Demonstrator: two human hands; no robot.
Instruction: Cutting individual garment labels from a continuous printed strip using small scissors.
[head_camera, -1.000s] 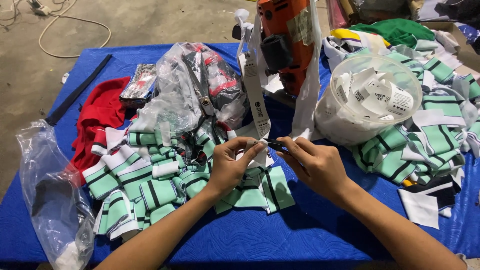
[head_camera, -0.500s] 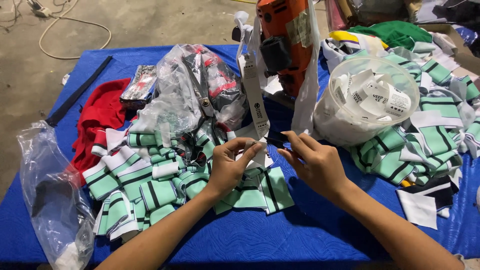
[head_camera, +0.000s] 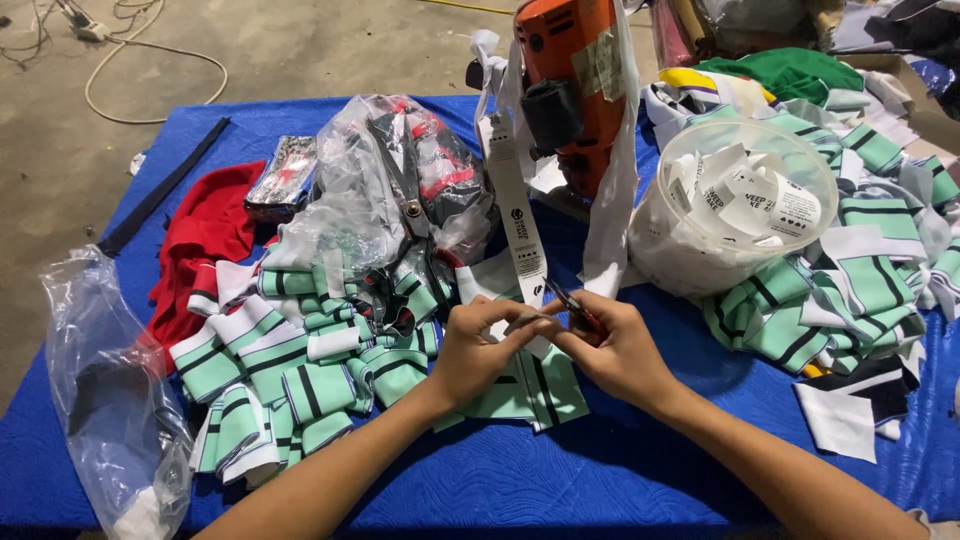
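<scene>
- We see a long white woven label ribbon with black printing (head_camera: 522, 225) hanging down from the orange machine (head_camera: 570, 70) at the far side of the blue padded table cover (head_camera: 560, 480); its lower end reaches our hands near the middle of the table.
- Our left hand (head_camera: 480, 345) pinches the ribbon's lower end between thumb and curled fingers, closed on it.
- Our right hand (head_camera: 615, 350) is closed around small snips (head_camera: 572, 305), whose narrow blades point up and left and meet the ribbon just beside the left fingertips; we cannot tell how far the blades are parted.
- Under both hands lie mint-green fabric pieces with black and white stripes (head_camera: 300, 370), spread in a loose heap to the left.
- A round clear plastic tub (head_camera: 730, 215) stands to the right, filled with cut white labels.
- A crumpled clear plastic bag (head_camera: 400, 190) behind the heap holds dark, red and white items.
- Another clear plastic bag (head_camera: 110, 400) sags at the table's left edge; its contents are unclear.
- A second pile of the striped pieces (head_camera: 830, 290) lies right of the tub.
</scene>
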